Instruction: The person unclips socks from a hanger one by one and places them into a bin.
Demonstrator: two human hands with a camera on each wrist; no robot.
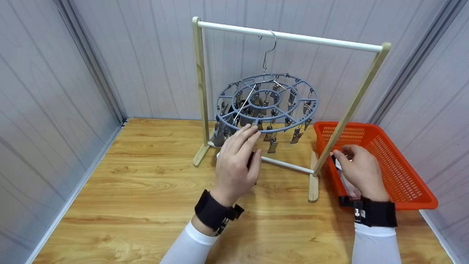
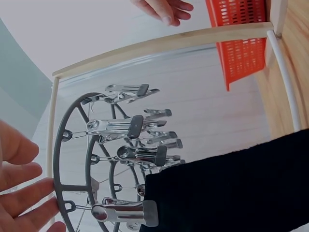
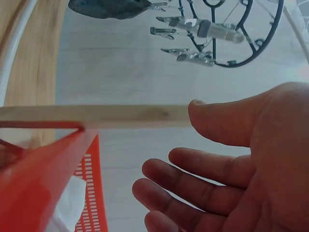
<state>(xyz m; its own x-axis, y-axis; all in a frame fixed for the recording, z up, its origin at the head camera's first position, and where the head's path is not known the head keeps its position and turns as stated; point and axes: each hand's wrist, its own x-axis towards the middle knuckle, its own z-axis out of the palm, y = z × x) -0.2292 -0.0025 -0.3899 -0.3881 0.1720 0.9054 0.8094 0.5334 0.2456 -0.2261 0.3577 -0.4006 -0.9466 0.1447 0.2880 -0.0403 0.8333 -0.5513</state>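
Observation:
A round grey-blue clip hanger [image 1: 311, 114] hangs by its metal hook, with metal clips [image 1: 273, 146] all around it. My left hand [image 1: 236, 165] is at its near rim, fingers extended, fingertips right at the outer ring in the left wrist view. A black sock-like cloth [image 2: 227, 188] hangs from a clip beside this hand. Dark grey cloth [image 3: 108, 7] hangs from another clip in the right wrist view. My right hand [image 1: 361, 170] is above the near left part of the orange basket [image 1: 421, 194], its fingers loosely bent with nothing between them.
The hanger's stand has pale wooden posts [image 1: 200, 77] and a white top bar [image 1: 322, 39]. Its right post [image 1: 353, 106] stands between the hanger and the basket. White cloth [image 3: 71, 200] lies in the basket. Pale panel walls [image 1: 146, 55] enclose the wooden tabletop [image 1: 146, 205].

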